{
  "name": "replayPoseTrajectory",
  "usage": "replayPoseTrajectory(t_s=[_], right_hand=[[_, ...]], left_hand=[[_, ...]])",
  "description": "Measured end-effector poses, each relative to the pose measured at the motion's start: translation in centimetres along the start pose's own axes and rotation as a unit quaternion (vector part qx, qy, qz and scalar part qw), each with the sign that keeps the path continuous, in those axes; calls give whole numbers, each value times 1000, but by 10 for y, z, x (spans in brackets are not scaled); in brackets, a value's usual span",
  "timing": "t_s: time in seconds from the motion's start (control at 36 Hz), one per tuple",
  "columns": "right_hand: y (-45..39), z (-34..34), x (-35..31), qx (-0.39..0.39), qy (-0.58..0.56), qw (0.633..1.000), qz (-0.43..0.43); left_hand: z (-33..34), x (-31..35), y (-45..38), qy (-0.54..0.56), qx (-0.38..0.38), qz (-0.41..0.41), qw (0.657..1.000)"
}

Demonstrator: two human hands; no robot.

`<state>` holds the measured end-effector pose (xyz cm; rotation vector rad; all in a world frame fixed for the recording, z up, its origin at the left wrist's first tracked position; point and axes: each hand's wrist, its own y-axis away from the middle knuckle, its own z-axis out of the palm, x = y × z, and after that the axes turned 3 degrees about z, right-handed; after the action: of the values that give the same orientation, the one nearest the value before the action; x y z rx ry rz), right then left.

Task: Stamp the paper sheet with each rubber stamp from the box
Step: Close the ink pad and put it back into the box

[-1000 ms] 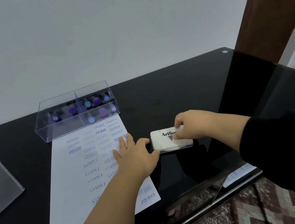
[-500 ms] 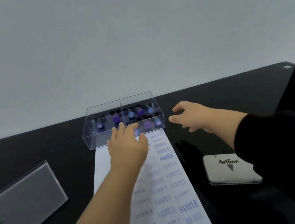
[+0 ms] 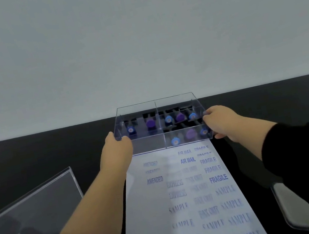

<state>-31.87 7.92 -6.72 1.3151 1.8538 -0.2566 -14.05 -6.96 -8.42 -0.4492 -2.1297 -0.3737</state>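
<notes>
— Where's the box (image 3: 148, 144)?
— On the table (image 3: 42, 153), at the far end of the paper (image 3: 151, 210), stamps (image 3: 150, 123) inside.
— Hands?
— Left hand (image 3: 116, 146) grips its left end, right hand (image 3: 219, 119) its right end.

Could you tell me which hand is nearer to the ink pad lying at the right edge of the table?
Right. The right hand grips the box's right end, above the ink pad; the left hand holds the far end.
</notes>
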Motion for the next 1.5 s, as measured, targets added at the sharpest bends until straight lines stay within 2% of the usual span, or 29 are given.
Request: replayPoseTrajectory(t_s=[0.11,0.22,0.42,0.56,0.67,1.03,1.28,1.5], right_hand=[[-1,3,0,9,-6,1000,-4],[4,1,4,25,2,999,-35],[37,-15,2,52,4,998,-46],[73,-29,12,38,15,998,-53],[107,-37,20,16,32,998,-48],[186,-35,56,-4,16,999,-33],[204,-24,73,-22,-10,1000,1],[202,-16,84,-12,38,999,-6]], left_hand=[[-1,1,-5,30,30,-15,999],[-6,10,-2,32,19,-31,999],[-26,17,26,82,34,30,996],[-41,15,69,120,8,38,992],[-52,6,101,101,-18,39,994],[-76,-17,176,50,-25,25,998],[-71,-38,195,60,-41,-9,997],[-68,-47,191,46,-50,-34,997]])
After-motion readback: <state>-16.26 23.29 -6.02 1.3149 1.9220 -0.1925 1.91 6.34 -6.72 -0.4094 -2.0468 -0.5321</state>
